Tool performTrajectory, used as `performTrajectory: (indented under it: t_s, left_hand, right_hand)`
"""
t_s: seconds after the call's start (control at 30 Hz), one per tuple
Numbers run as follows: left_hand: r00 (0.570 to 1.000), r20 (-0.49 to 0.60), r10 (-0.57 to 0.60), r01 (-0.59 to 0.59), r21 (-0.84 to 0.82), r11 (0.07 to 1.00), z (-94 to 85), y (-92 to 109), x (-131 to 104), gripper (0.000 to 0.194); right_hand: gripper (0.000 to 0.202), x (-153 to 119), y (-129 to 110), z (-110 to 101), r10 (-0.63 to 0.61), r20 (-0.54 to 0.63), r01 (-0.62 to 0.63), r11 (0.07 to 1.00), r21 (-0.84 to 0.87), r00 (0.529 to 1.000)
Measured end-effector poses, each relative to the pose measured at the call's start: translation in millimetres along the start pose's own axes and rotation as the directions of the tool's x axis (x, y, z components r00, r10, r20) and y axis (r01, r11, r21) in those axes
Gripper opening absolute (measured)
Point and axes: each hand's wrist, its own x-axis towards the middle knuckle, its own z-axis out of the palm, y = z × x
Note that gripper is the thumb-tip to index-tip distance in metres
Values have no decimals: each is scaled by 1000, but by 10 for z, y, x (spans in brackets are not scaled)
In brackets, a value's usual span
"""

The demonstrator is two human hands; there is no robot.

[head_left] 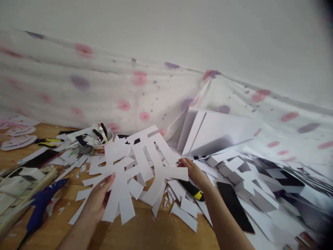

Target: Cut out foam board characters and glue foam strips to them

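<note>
In front of me is a large white cut-out [119, 177] of stiff sheet, shaped like branching strokes, tilted up over a heap of scraps. My left hand [100, 196] grips its left part, thumb on top and fingers underneath. At the right edge, my right hand [192, 170] has its fingertips against the cut-out, with the fingers partly hidden behind it. Below the right hand lies a black-and-yellow utility knife [195, 191], partly covered by the white sheet. White offcuts [185, 217] are scattered on the wooden table [156, 232] beneath.
A blue glue gun [43, 205] lies at left beside a pale tray [49, 175]. Behind are yellow-handled pliers [50, 141] and a cup of pens [110, 140]. White boards [215, 130] lean against the spotted sheeting. Folded white pieces [256, 187] and a black slab [235, 208] lie right.
</note>
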Motion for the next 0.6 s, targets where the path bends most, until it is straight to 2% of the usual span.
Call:
performTrajectory:
  t_s: [0.03, 0.13, 0.23, 0.3, 0.43, 0.53, 0.6]
  left_hand:
    - [1000, -3, -10, 10, -12, 1000, -7, -13, -10, 19]
    - [998, -33, -44, 43, -34, 999, 16, -19, -58, 21]
    - [996, -73, -42, 38, -53, 998, 74, -15, -105, 26]
    - [995, -89, -48, 43, -57, 997, 106, -19, -125, 29]
    - [978, -112, -177, 172, -53, 984, 115, -39, -141, 34]
    - [962, -62, -265, 259, -84, 962, 91, -51, -147, 36]
    - [963, -25, -268, 265, -96, 959, 66, -60, -137, 34]
  right_hand:
    - [32, -15, 118, -20, -26, -37, 20, 986, -165, 999]
    - [25, -147, 494, 34, -36, -25, 26, 950, -313, 999]
    - [32, -322, 799, 185, -114, 61, 129, 835, -535, 992]
    - [33, -392, 921, 272, -167, 49, 160, 759, -631, 985]
    - [32, -383, 1001, 331, -239, -122, 61, 638, -768, 963]
    - [30, -331, 1014, 316, -238, -221, -54, 556, -830, 946]
    - [27, -307, 1036, 306, -204, -262, -121, 521, -845, 943]
